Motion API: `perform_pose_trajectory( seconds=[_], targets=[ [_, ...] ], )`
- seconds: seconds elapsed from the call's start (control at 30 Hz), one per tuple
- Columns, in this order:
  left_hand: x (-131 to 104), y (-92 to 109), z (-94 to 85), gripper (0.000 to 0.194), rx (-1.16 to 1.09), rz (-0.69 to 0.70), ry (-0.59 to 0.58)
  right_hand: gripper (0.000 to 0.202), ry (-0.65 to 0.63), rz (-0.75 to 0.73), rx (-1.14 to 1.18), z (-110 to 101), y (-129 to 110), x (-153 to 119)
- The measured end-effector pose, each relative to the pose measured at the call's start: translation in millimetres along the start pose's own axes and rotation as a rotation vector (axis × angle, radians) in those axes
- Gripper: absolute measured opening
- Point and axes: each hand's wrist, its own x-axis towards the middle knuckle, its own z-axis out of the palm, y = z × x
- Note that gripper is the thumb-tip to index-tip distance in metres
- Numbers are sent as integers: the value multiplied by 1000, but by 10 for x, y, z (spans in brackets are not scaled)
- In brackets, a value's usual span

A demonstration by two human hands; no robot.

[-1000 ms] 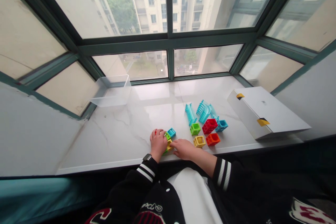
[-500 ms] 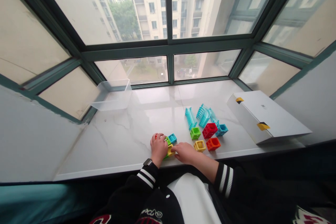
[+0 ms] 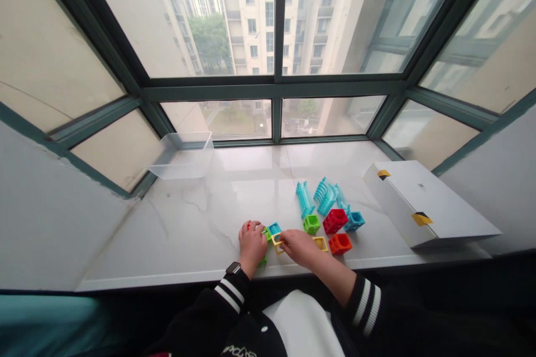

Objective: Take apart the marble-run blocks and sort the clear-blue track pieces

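My left hand (image 3: 253,245) is closed over a small cluster of blocks. Bits of a red block (image 3: 250,226) and a green block (image 3: 268,234) show around its fingers. My right hand (image 3: 298,246) pinches a yellow block (image 3: 277,243) just right of the left hand. Behind the yellow block is a blue block (image 3: 273,228), beside the green one. Another green piece (image 3: 262,261) peeks out below my left hand. How the blocks join under the left hand is hidden.
To the right lie a green block (image 3: 311,224), a red block (image 3: 335,221), an orange block (image 3: 340,244), a blue block (image 3: 354,221), a partly covered yellow block (image 3: 321,243) and turquoise track pieces (image 3: 305,199). A clear bin (image 3: 184,163) stands back left, a white box (image 3: 435,201) right.
The yellow block between my hands has tilted and come away from beside the left fingers, now pinched in my right hand. The camera view has shifted slightly upward.
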Motion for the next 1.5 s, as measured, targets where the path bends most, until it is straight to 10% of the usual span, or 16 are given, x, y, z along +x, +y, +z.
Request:
perform_pose_trajectory(
  seconds=[0.63, 0.77, 0.97, 1.5],
  targets=[
    [20, -38, -30, 27, -35, 19, 29, 33, 441, -107, 396, -315, 69, -340],
    [71, 70, -236, 33, -323, 49, 66, 40, 455, -108, 439, -428, 79, -387],
    [52, 426, -504, 50, -1028, 47, -180, 38, 466, -107, 388, -479, 70, -397],
    [-73, 747, -392, 61, -1446, -127, -389, 52, 446, -137, 294, -462, 180, -507]
  ],
)
